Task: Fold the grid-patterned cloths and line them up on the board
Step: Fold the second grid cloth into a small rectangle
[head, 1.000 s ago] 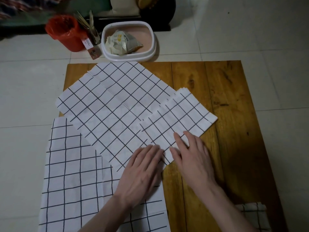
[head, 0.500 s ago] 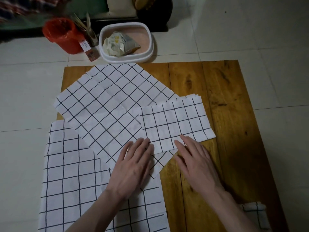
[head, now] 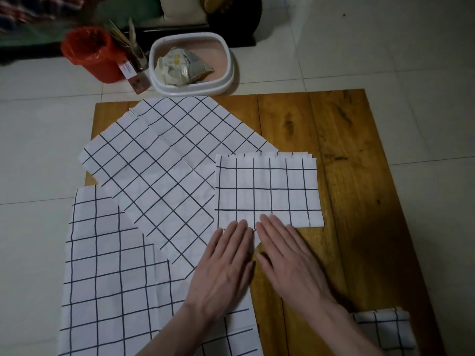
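Both hands lie flat, fingers spread, gripping nothing. The left hand (head: 221, 268) and right hand (head: 288, 260) touch the near edge of the folded grid cloth (head: 267, 191) on the wooden board (head: 347, 155).

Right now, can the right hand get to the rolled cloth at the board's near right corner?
Probably yes. The right hand lies flat and free on the board, and the rolled cloth sits just beside that forearm with nothing between them.

small tag (head: 127, 70) by red bin, print too blurred to read
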